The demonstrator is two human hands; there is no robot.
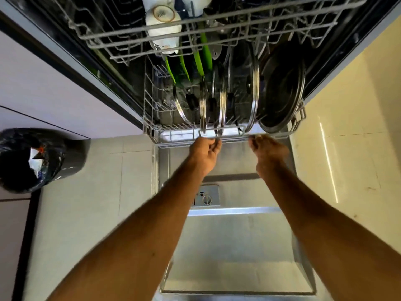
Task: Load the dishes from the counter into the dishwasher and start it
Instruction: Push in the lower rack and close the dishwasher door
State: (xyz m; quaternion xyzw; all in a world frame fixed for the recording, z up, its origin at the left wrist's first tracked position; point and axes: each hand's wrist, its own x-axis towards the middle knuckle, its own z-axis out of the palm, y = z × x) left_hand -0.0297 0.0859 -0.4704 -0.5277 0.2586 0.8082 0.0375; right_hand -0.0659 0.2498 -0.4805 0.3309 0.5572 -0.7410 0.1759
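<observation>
- Forearms, nearest the lens, are seen stretched out over the lowered dishwasher door toward the racks.
- At far left, a bin lined with a black bag is pictured on the floor beside the cabinets.
- White crockery is shown stacked in the upper rack, which is drawn partly out above.
- Green plates are stood on edge toward the back of the lower rack.
- The left hand is curled round the front rail of the lower rack at its middle, with the fingers hooked over the wire.
- Glass lids are slotted upright in a row just behind that rail.
- The right hand is held at the same rail, further right. It is blurred, and whether the wire is gripped or merely touched cannot be told.
- A dark pan is leaned on edge at the rack's right end.
- Loading is judged to be largely done, as both racks are well filled. The counter is not in view, so any dishes left there cannot be ruled out.
- The racks have yet to be slid home, the door to be shut and the machine to be started.
</observation>
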